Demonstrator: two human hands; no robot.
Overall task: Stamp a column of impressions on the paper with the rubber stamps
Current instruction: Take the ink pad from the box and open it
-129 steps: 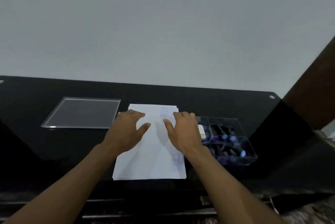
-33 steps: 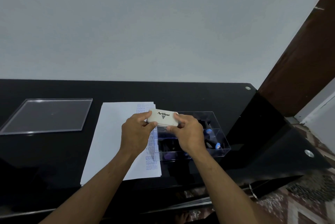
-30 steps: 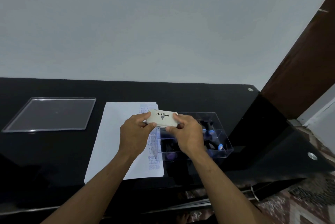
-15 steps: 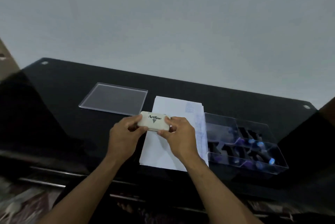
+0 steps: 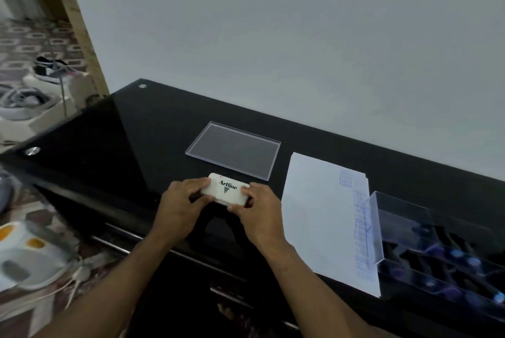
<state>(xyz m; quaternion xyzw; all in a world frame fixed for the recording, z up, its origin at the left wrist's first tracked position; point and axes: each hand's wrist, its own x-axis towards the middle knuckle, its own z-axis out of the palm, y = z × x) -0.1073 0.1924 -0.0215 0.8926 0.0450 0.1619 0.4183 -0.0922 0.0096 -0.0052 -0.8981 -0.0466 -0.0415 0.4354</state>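
Both of my hands hold a white Artline ink pad case [image 5: 227, 190], lid closed, low over the black table, left of the paper. My left hand [image 5: 181, 206] grips its left end and my right hand [image 5: 259, 212] grips its right end. The white paper [image 5: 322, 217] lies on the table to the right, with a column of faint blue impressions [image 5: 360, 228] along its right edge. A clear compartment box [image 5: 437, 250] with dark-handled rubber stamps [image 5: 461, 258] stands right of the paper, overlapping its right edge.
A clear acrylic lid [image 5: 235, 149] lies flat just behind the ink pad case. The black glass table [image 5: 131, 140] ends at a left corner with metal studs. On the floor to the left are shoes [image 5: 49, 69] and a white appliance [image 5: 30, 258] with a cord.
My hands took the ink pad case from the box and carried it left across the paper to the table in front of the acrylic lid. My view swung left.
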